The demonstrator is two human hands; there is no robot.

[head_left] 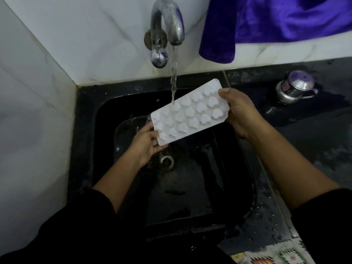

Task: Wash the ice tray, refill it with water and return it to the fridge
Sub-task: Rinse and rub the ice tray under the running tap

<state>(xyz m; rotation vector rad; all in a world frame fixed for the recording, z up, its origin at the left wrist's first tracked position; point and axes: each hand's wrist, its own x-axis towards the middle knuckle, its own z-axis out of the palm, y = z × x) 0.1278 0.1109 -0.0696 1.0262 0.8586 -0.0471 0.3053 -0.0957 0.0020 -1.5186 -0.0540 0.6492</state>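
A white ice tray [187, 113] with several heart-shaped cells is held tilted over the black sink [85, 130]. My left hand [145, 142] grips its lower left end. My right hand [238, 111] grips its upper right end, thumb on the top face. Water runs from the metal tap [167, 25] and lands on the tray's upper long edge near the middle.
A purple cloth [276, 21] hangs over the wall at the upper right. A steel pot with a lid [294, 89] stands on the wet dark counter right of the sink. The drain [167, 161] lies below the tray. White tiled walls close the left and back.
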